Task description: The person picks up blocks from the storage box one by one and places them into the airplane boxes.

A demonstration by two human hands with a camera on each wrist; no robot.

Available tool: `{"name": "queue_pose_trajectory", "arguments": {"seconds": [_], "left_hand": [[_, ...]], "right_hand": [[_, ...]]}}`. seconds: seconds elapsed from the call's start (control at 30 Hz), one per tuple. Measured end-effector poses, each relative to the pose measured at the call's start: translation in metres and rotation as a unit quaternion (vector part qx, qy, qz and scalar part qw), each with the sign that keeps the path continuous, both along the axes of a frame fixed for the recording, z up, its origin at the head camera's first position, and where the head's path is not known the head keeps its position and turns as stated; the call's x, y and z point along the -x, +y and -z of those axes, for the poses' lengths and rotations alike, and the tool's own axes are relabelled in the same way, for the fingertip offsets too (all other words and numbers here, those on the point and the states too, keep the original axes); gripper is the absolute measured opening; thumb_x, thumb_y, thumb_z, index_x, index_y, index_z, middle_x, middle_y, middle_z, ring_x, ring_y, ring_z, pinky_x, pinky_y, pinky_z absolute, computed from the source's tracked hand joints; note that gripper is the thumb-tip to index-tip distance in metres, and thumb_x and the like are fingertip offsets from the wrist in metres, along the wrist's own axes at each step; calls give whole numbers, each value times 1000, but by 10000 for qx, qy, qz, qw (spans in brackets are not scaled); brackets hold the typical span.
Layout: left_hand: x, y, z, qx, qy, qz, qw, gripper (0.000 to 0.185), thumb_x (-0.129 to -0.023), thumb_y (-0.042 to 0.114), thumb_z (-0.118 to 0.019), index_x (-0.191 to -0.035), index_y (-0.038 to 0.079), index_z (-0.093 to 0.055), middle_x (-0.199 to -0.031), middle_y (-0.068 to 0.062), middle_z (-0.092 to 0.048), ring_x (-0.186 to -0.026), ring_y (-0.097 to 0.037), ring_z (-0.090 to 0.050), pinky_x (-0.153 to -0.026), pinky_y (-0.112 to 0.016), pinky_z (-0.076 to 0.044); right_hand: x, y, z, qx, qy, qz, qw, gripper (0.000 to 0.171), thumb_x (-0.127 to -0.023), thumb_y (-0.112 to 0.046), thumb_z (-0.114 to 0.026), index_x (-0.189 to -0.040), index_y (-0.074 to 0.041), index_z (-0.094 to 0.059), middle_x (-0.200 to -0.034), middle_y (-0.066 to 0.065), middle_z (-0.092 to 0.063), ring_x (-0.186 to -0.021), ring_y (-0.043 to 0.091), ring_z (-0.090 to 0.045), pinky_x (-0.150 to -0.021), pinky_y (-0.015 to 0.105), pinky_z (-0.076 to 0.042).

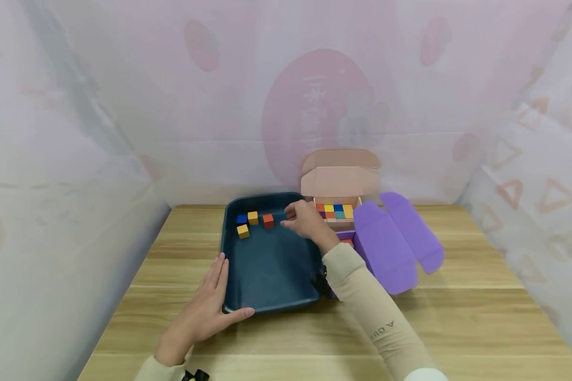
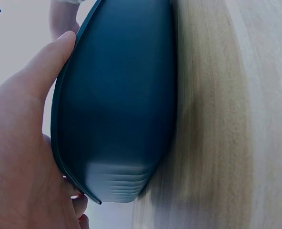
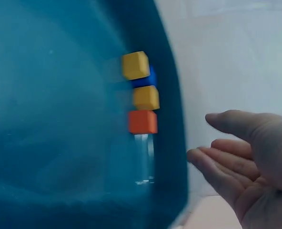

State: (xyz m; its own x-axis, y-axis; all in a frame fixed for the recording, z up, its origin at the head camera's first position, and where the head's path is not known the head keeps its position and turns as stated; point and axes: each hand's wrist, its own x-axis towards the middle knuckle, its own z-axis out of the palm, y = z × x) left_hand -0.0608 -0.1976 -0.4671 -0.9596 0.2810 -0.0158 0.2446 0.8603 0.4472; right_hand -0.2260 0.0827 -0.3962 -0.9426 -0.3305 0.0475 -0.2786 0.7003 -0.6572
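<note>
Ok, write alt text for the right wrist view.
An open right hand hovers, holding nothing, beside a dark blue tray. Inside the tray sit an orange cube, two yellow cubes and a partly hidden blue cube.

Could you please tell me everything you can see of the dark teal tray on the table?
The tray is a dark teal, shallow rectangle with rounded corners and a raised rim, seemingly smooth plastic. It lies flat on the wooden table, beside a purple box. Four small cubes sit near its far edge: one blue, two yellow, one orange-red. The left hand rests against its near left corner; the right hand hovers open over its far right part.
</note>
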Motion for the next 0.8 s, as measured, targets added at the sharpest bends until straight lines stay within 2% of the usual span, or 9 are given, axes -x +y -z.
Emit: {"name": "queue_pose_trajectory", "arguments": {"seconds": [0.2,0.37,0.6,0.8], "left_hand": [[-1,-1,0,-50,-50,-56,10000,131,-84,78,-70,-170,7,0,-180,-10,7,-167,-37,-3,-131,-67,-17],[-2,-2,-1,-32,36,-67,10000,131,-84,78,-70,-170,6,-2,-180,-11,6,-167,-37,-3,-130,-68,-19],[-4,1,-1,-53,-27,-8,10000,129,-85,77,-69,-170,5,-3,-180,-11,6,-167,-36,-1,-131,-66,-18],[-7,0,-2,8,26,-45,10000,130,-85,77,-70,-170,7,-3,-180,-10,6,-167,-35,-3,-131,-65,-19]], "right_hand": [[24,-21,22,-169,-61,-144,9997,43,-98,-20,-77,-134,2,-68,-128,16,-75,-116,27,-74,-103,41,-61],[43,-36,34,-209,-162,-24,9996,45,-97,-18,-78,-136,2,-67,-133,17,-72,-120,28,-71,-106,43,-59],[53,-43,52,-490,-328,206,9981,49,-97,-18,-78,-141,-1,-65,-139,16,-69,-127,29,-67,-109,43,-57],[57,-50,61,-337,-309,232,9987,50,-98,-16,-77,-144,-1,-63,-138,17,-69,-122,30,-67,-110,44,-56]]}}
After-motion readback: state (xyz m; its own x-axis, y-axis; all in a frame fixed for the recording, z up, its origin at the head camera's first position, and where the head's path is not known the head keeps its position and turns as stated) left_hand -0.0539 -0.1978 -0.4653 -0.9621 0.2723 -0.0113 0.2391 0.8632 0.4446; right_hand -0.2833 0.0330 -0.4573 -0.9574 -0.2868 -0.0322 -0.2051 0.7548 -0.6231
